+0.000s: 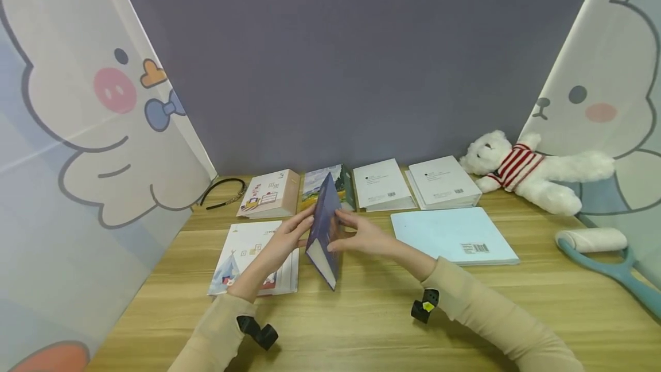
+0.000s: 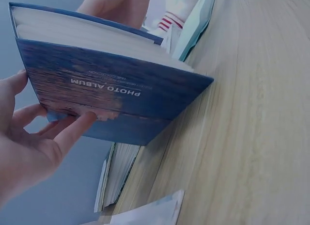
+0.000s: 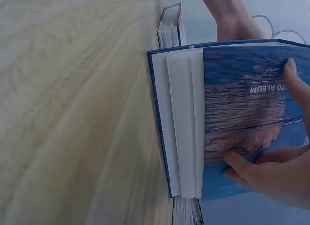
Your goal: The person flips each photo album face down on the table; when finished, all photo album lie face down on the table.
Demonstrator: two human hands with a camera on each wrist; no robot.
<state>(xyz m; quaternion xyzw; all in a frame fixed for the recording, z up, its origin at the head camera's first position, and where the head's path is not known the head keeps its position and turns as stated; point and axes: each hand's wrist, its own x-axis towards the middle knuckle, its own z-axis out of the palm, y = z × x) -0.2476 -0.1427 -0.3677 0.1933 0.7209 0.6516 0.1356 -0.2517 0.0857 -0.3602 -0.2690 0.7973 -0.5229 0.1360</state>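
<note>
A dark blue photo album [image 1: 324, 220] is held upright on edge above the middle of the table, its white page block showing. My left hand [image 1: 281, 243] grips it from the left, fingers on its cover, thumb at its edge in the left wrist view. On the other side my right hand [image 1: 364, 237] holds it with thumb and fingers spread over the cover. "PHOTO ALBUM" is printed on the cover [image 2: 97, 84]. Whether its lower edge touches the wood cannot be told. A white album with a tent picture [image 1: 248, 245] lies beside my left hand.
Behind lie a pink album [image 1: 268, 191], a landscape-cover album [image 1: 315, 179] and two white albums [image 1: 382, 182]. A light blue album [image 1: 449, 234] is at right. A plush bear [image 1: 527, 171], a lint roller [image 1: 594, 241] and a black headband [image 1: 222, 191] lie around the edges.
</note>
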